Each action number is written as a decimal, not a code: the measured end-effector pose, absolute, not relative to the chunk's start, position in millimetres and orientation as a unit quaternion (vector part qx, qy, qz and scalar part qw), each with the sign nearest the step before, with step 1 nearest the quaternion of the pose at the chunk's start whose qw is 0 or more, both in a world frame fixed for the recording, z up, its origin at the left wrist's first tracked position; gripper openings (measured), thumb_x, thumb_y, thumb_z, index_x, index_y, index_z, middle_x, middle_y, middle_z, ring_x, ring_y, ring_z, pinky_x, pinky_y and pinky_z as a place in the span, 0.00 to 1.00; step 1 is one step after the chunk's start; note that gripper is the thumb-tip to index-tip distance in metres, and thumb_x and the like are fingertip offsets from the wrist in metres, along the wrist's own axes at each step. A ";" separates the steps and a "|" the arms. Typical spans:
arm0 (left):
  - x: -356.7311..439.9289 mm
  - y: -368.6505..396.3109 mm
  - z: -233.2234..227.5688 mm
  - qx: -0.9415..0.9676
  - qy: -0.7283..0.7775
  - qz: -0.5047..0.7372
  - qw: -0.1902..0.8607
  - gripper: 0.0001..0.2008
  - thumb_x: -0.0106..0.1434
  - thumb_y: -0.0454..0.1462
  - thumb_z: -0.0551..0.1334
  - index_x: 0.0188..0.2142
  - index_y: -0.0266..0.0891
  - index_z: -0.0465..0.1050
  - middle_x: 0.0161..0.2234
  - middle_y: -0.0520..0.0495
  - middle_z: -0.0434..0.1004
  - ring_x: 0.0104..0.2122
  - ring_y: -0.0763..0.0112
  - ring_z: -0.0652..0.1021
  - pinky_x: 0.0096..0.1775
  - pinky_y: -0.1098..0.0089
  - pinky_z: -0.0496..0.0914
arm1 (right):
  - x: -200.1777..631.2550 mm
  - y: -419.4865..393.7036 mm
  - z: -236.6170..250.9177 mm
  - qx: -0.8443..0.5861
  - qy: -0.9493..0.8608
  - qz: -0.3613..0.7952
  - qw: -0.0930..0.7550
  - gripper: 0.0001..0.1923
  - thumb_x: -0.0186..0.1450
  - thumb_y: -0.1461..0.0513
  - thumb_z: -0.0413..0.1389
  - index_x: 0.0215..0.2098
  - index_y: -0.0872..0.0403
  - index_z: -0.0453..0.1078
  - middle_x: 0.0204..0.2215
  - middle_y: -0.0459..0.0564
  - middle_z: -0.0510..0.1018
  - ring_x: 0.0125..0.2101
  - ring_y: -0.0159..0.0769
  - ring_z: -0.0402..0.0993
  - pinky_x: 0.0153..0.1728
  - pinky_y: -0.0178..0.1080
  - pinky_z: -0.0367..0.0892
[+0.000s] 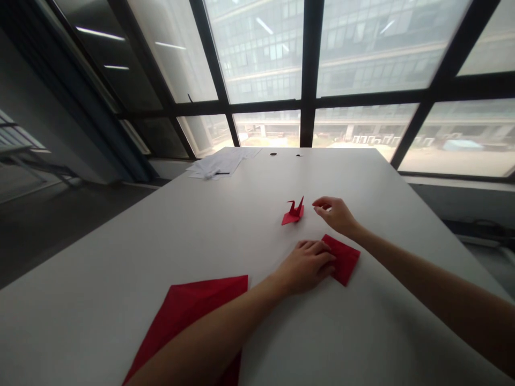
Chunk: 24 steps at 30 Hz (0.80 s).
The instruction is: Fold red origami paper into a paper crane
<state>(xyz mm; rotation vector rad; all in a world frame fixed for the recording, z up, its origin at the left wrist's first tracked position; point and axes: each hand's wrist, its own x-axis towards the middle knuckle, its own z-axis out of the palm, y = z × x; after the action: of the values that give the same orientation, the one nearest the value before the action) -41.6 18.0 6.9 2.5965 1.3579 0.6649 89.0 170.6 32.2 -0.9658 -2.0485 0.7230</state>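
Observation:
My left hand (309,265) lies palm down on a small folded square of red paper (346,260), its fingers loosely bent over the paper's left part. That part is hidden under the hand. Beyond it stands a red origami crane (295,212), with a thin neck and a pointed tail raised. Just to the crane's right, my right hand (335,213) hovers with bent fingers and a small gap between thumb and fingertips. Nothing shows in it, and it does not touch the crane. Under my left forearm is a larger sheet of red paper (181,305), partly covered.
The white table (193,230) stretches away to tall windows with dark frames (308,80). White papers (221,161) lie at its far left, a dark pen-like thing (222,173) on them. Two small dark round spots, perhaps cable holes (273,154), sit near the far edge.

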 end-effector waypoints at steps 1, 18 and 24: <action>-41.5 18.1 6.5 0.862 0.451 0.222 0.067 0.13 0.70 0.42 0.58 0.52 0.46 0.73 0.52 0.48 0.74 0.53 0.62 0.72 0.59 0.60 0.61 | 83.1 174.1 28.6 -0.419 -0.769 0.303 0.377 0.12 0.62 0.59 0.58 0.41 0.57 0.79 0.34 0.54 0.83 0.32 0.38 0.78 0.34 0.37 0.70; -42.5 19.3 6.4 0.868 0.440 0.222 0.059 0.14 0.71 0.42 0.56 0.52 0.45 0.73 0.51 0.46 0.74 0.52 0.62 0.73 0.57 0.60 0.62 | 38.7 185.2 7.3 -0.385 -0.813 0.216 0.381 0.03 0.59 0.63 0.61 0.31 0.53 0.77 0.31 0.51 0.82 0.32 0.39 0.76 0.38 0.39 0.67; -42.8 18.8 7.9 0.866 0.440 0.228 0.069 0.13 0.70 0.42 0.57 0.52 0.47 0.73 0.53 0.47 0.74 0.53 0.62 0.72 0.58 0.60 0.61 | 67.8 209.1 5.5 -0.377 -0.802 0.181 0.426 0.03 0.61 0.63 0.58 0.32 0.54 0.74 0.30 0.51 0.82 0.32 0.40 0.77 0.39 0.41 0.68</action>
<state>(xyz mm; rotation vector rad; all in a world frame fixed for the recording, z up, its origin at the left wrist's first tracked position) -42.8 18.8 7.9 2.6060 1.3248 0.6853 67.8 209.1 5.5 -0.9410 -2.0052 0.4517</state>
